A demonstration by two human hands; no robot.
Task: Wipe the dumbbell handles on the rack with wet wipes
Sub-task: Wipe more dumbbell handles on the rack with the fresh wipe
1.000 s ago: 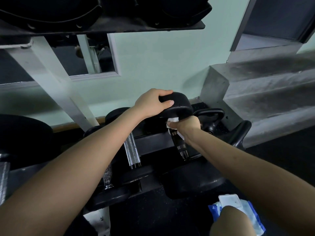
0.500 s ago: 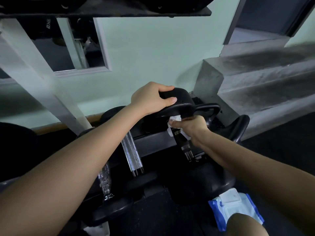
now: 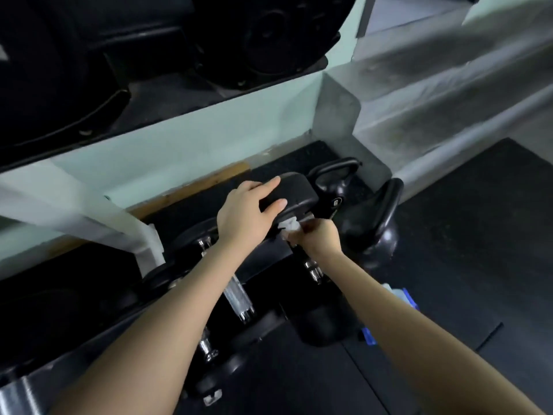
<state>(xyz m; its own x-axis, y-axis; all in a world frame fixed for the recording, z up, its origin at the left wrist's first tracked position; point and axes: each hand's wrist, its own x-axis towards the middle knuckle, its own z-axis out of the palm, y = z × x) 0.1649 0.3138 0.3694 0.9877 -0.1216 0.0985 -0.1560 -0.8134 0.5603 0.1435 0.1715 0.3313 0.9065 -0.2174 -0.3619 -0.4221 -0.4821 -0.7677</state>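
Gym weights corner, rows of black dumbbells [image 3: 302, 190], kettlebell [image 3: 336, 190] beside concrete steps [image 3: 419, 100], black rubber floor mats [image 3: 478, 235]

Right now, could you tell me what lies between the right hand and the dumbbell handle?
A bunched white wet wipe; the right hand pinches it against the handle, just below the dumbbell head, as the head view shows.

You've got a pale green wall [image 3: 209, 136] ahead, grey concrete steps [image 3: 449, 94] on your right, black rubber floor [image 3: 463, 235] below, dim light.
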